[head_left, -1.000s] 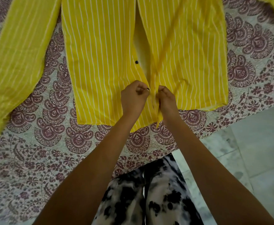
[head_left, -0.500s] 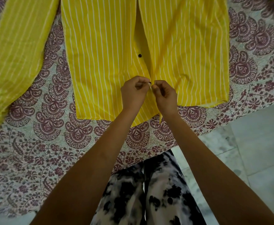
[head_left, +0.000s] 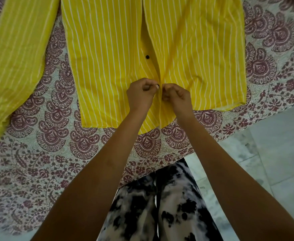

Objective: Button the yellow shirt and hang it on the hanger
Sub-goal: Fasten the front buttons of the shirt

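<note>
The yellow shirt (head_left: 108,49) lies front-up on the patterned bedsheet (head_left: 55,136), its front open above the hands. The left hand (head_left: 140,94) keeps a narrow grip pinching the lowest button (head_left: 158,85), and the right hand (head_left: 177,96) pinches the facing placket edge (head_left: 160,105). Best to hold that edge taut, tilt the button edgewise and push it through, then move up to the next button (head_left: 147,57)

Left hand (head_left: 140,94), right hand (head_left: 176,96) (both pinching).
</note>
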A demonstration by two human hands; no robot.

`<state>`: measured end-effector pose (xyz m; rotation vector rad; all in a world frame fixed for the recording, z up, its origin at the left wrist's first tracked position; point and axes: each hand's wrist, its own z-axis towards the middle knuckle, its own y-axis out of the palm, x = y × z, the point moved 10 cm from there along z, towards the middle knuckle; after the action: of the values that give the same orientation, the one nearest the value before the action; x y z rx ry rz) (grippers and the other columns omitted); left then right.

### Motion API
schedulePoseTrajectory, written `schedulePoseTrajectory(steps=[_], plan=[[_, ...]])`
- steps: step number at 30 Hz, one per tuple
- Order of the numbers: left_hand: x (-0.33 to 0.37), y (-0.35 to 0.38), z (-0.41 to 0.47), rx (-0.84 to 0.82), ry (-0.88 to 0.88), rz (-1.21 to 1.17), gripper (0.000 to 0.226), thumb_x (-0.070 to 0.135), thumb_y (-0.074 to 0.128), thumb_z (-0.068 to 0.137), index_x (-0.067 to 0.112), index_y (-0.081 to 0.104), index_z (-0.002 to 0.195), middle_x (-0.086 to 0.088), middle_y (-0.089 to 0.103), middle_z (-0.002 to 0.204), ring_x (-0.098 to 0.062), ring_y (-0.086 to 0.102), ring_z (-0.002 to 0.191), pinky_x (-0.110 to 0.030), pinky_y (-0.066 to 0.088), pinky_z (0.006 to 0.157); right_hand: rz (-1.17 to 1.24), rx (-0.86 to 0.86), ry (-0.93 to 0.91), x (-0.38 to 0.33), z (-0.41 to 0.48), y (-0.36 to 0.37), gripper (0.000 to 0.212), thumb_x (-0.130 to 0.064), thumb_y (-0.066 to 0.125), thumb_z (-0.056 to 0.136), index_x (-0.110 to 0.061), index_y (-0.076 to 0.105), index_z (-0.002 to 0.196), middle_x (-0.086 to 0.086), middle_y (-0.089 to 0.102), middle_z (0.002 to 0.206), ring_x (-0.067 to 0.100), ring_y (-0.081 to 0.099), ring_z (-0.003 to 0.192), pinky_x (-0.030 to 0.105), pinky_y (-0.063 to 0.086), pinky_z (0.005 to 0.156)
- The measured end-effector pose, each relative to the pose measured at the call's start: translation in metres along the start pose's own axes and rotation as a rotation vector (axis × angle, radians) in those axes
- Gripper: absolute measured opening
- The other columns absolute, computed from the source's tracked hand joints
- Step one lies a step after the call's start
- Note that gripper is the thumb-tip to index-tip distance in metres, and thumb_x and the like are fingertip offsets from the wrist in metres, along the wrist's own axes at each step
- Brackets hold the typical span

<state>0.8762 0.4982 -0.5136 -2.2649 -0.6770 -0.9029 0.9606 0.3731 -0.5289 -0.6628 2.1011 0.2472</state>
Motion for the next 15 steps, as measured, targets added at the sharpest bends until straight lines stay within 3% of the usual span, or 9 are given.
schedulePoseTrajectory(steps=[5, 8, 11, 13, 15], plan=[[0.003, 0.006, -0.001, -0.040, -0.022, 0.020, 0.013, 0.004, 0.064, 0.079, 0.005, 0.070, 0.090, -0.016, 0.070, 0.082, -0.025, 0.066, 0.074, -0.045, 0.056, 0.080, 0.009, -0.033, 0.012, 0.000, 0.007, -0.002, 0.020, 0.004, 0.055, 0.085, -0.012, 0.065, 0.076, -0.015, 0.064, 0.057, -0.004, 0.055, 0.059, 0.015, 0.045, 0.064], [0.000, 0.008, 0.003, -0.035, -0.074, -0.011, 0.017, 0.001, 0.059, 0.081, 0.004, 0.070, 0.095, -0.011, 0.067, 0.079, -0.023, 0.065, 0.073, -0.044, 0.056, 0.082, -0.042, 0.011, -0.028, -0.002, 0.009, -0.002, 0.013, -0.005, 0.063, 0.079, -0.016, 0.065, 0.072, -0.013, 0.065, 0.062, -0.002, 0.057, 0.062, 0.018, 0.046, 0.066], [-0.002, 0.013, -0.001, -0.071, -0.132, -0.074, 0.014, 0.005, 0.059, 0.082, 0.009, 0.069, 0.091, -0.005, 0.066, 0.077, -0.022, 0.065, 0.079, -0.043, 0.056, 0.084, -0.199, 0.097, -0.130, -0.012, 0.004, -0.005, 0.003, -0.008, 0.067, 0.079, -0.008, 0.064, 0.080, -0.009, 0.063, 0.071, -0.004, 0.059, 0.062, 0.014, 0.048, 0.064], [-0.005, 0.018, -0.004, -0.104, -0.183, -0.170, 0.013, 0.008, 0.066, 0.081, 0.005, 0.067, 0.093, -0.007, 0.066, 0.084, -0.021, 0.065, 0.087, -0.038, 0.055, 0.085, -0.303, 0.149, -0.212, -0.023, -0.004, -0.004, 0.009, -0.013, 0.066, 0.081, -0.005, 0.063, 0.083, -0.007, 0.063, 0.072, 0.003, 0.062, 0.064, 0.018, 0.051, 0.062], [-0.010, 0.021, -0.008, -0.104, -0.251, -0.285, 0.010, 0.005, 0.067, 0.081, 0.003, 0.064, 0.091, -0.006, 0.063, 0.081, -0.017, 0.063, 0.082, -0.030, 0.053, 0.078, -0.322, 0.179, -0.231, -0.027, -0.009, -0.002, 0.010, -0.014, 0.066, 0.082, -0.005, 0.062, 0.083, -0.004, 0.063, 0.073, 0.009, 0.063, 0.065, 0.023, 0.052, 0.062]])
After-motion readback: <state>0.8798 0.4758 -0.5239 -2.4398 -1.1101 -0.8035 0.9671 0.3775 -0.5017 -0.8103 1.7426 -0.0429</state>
